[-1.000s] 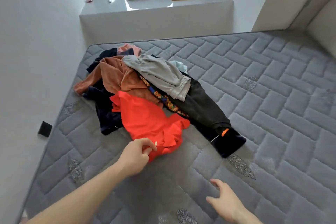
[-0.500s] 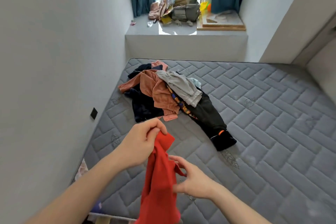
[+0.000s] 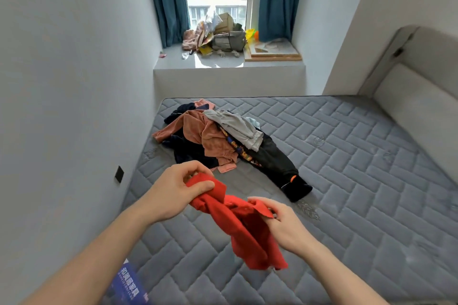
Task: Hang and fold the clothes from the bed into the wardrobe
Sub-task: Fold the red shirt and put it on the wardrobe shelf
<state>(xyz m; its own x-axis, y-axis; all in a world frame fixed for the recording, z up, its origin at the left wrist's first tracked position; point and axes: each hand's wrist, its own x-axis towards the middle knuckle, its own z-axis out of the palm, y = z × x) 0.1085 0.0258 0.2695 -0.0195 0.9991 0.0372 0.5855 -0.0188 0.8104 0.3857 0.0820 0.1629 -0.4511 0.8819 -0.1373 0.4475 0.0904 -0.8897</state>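
Left hand (image 3: 177,189) gripping one end of a red garment (image 3: 244,226) | right hand (image 3: 281,224) pinching its other end | garment hanging between both hands above the grey mattress (image 3: 359,181) | clothes pile (image 3: 223,138) lying beyond, near the wall

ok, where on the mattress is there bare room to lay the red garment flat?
Bare: the mattress right of the clothes pile, out to the headboard, and the near strip below both hands. Crowded: the far-left corner by the wall, under the pile; black trousers trail toward the middle.
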